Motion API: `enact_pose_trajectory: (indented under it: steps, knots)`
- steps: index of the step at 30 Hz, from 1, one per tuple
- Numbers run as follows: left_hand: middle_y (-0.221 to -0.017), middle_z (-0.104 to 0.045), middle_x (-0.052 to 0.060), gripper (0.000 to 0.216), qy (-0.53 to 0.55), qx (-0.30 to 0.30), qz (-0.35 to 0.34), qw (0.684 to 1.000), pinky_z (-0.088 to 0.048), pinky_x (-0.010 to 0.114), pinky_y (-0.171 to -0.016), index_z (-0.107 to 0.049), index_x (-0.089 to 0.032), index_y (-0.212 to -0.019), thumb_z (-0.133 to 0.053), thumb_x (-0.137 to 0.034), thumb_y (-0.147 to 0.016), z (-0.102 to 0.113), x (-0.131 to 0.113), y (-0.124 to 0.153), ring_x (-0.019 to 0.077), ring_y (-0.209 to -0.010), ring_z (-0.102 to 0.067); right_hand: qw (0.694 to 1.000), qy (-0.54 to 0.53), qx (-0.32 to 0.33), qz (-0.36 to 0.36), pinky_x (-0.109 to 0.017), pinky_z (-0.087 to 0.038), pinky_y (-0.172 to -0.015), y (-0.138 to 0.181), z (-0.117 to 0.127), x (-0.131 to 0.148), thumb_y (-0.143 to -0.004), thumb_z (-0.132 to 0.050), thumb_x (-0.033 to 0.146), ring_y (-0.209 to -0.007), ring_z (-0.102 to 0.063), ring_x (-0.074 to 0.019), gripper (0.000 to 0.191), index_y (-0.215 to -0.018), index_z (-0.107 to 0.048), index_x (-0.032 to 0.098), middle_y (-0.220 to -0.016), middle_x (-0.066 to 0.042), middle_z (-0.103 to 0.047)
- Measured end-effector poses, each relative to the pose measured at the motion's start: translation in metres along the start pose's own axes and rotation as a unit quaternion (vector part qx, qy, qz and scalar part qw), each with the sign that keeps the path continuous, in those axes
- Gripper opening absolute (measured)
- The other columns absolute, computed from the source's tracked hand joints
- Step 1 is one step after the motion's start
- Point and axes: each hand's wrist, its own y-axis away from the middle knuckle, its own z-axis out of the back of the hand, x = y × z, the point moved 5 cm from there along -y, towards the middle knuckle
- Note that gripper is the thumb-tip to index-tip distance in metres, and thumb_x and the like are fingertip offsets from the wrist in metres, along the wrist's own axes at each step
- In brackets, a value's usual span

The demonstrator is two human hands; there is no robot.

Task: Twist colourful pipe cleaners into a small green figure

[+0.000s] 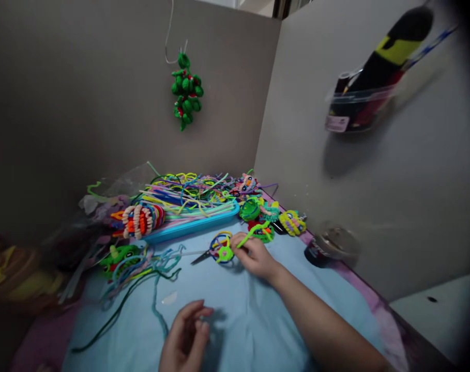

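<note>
My right hand [254, 256] reaches across the light blue cloth [235, 315] and pinches a lime green pipe cleaner [254, 232]. One end of it is wound onto a small ring-shaped craft [222, 248]. Scissors [201, 256] lie just left of that craft, their handles by it. My left hand [186, 336] hovers low near the front, fingers loosely curled and apart, holding nothing that I can make out. A dark green pipe cleaner [122, 305] trails across the cloth to its left.
A blue tray [192, 227] heaped with coloured pipe cleaners sits at the back. Finished pipe cleaner figures [273, 217] cluster right of it. A green pipe cleaner ornament [186, 90] hangs on the grey partition. A dark jar [330, 245] stands at the right; a clear holder [359, 106] is mounted on the wall.
</note>
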Motion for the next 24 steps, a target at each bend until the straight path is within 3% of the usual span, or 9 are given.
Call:
enact_pose_trajectory:
  steps: [2,6,11,13,14,16,18,21,24]
  knots:
    - [-0.092,-0.066,0.008,0.04,-0.018,0.022,-0.018,0.999,-0.048,0.023,-0.062,-0.06,-0.021,-0.097,-0.065,-0.046,-0.066,-0.002,-0.009,0.001,0.0164,-0.074,-0.061,1.0,-0.009,0.008,0.004,-0.031,-0.047,-0.075,0.001,-0.005,0.006,-0.084,-0.045,0.018,-0.08,-0.057,-0.0162,0.011,-0.078,-0.054,0.02,-0.077,-0.005,-0.059]
    - [-0.097,-0.064,0.008,0.036,-0.075,0.079,-0.037,0.993,-0.046,0.023,-0.058,-0.06,-0.02,-0.096,-0.062,-0.044,-0.069,-0.014,-0.028,0.002,0.0127,-0.065,-0.056,1.0,-0.013,-0.011,-0.002,-0.03,-0.046,-0.075,0.013,-0.002,0.017,-0.084,-0.046,0.019,-0.08,-0.057,-0.0161,0.011,-0.077,-0.054,0.019,-0.078,-0.005,-0.059]
    - [-0.086,-0.064,0.007,0.033,-0.067,0.156,-0.073,0.983,-0.045,0.022,-0.059,-0.058,-0.018,-0.097,-0.055,-0.043,-0.075,-0.064,-0.038,0.009,0.0135,-0.067,-0.057,0.99,0.036,-0.123,-0.056,-0.029,-0.046,-0.072,0.025,0.025,0.009,-0.085,-0.045,0.021,-0.077,-0.056,-0.0155,0.011,-0.079,-0.054,0.019,-0.079,-0.005,-0.059]
    - [-0.078,-0.063,0.006,0.03,-0.065,0.19,-0.095,0.975,-0.045,0.022,-0.061,-0.059,-0.018,-0.092,-0.054,-0.042,-0.076,-0.083,-0.034,0.014,0.0139,-0.067,-0.057,0.99,0.061,-0.114,-0.06,-0.03,-0.046,-0.074,0.018,0.028,0.005,-0.084,-0.045,0.019,-0.078,-0.057,-0.016,0.011,-0.078,-0.055,0.019,-0.079,-0.005,-0.06]
    - [-0.074,-0.063,0.005,0.029,-0.063,0.183,-0.103,0.976,-0.045,0.022,-0.061,-0.059,-0.018,-0.09,-0.053,-0.043,-0.077,-0.087,-0.032,0.014,0.0141,-0.066,-0.057,0.994,0.066,-0.074,-0.049,-0.031,-0.046,-0.077,0.013,0.024,0.004,-0.082,-0.046,0.017,-0.081,-0.058,-0.0166,0.01,-0.078,-0.056,0.019,-0.081,-0.005,-0.062]
    - [-0.07,-0.062,0.004,0.028,-0.075,0.174,-0.118,0.975,-0.045,0.022,-0.059,-0.06,-0.018,-0.084,-0.054,-0.044,-0.075,-0.085,-0.029,0.015,0.0144,-0.064,-0.057,0.998,0.067,-0.007,-0.021,-0.032,-0.045,-0.083,0.003,0.016,0.006,-0.08,-0.048,0.014,-0.093,-0.057,-0.0182,0.011,-0.082,-0.057,0.02,-0.092,-0.007,-0.063]
    - [-0.073,-0.063,0.004,0.028,-0.094,0.147,-0.14,0.975,-0.045,0.022,-0.058,-0.061,-0.019,-0.085,-0.054,-0.045,-0.075,-0.071,-0.031,0.015,0.0148,-0.064,-0.057,0.998,0.063,0.007,-0.006,-0.032,-0.045,-0.085,-0.003,0.011,0.008,-0.08,-0.047,0.013,-0.097,-0.057,-0.0178,0.014,-0.082,-0.058,0.02,-0.093,-0.006,-0.063]
    - [-0.078,-0.064,0.004,0.026,-0.135,0.088,-0.174,0.971,-0.045,0.022,-0.056,-0.062,-0.021,-0.087,-0.056,-0.042,-0.074,-0.041,-0.035,0.014,0.0137,-0.06,-0.055,0.999,0.048,0.005,0.002,-0.031,-0.045,-0.084,-0.003,0.005,0.009,-0.079,-0.048,0.013,-0.095,-0.058,-0.0176,0.012,-0.082,-0.058,0.019,-0.092,-0.006,-0.063]
    - [-0.071,-0.061,0.002,0.027,-0.179,0.078,-0.16,0.968,-0.045,0.022,-0.054,-0.062,-0.02,-0.089,-0.06,-0.04,-0.071,-0.026,-0.035,0.01,0.0139,-0.059,-0.055,0.999,0.011,-0.048,-0.017,-0.031,-0.045,-0.08,0.002,0.003,0.01,-0.08,-0.047,0.016,-0.087,-0.058,-0.017,0.01,-0.079,-0.057,0.019,-0.086,-0.006,-0.063]
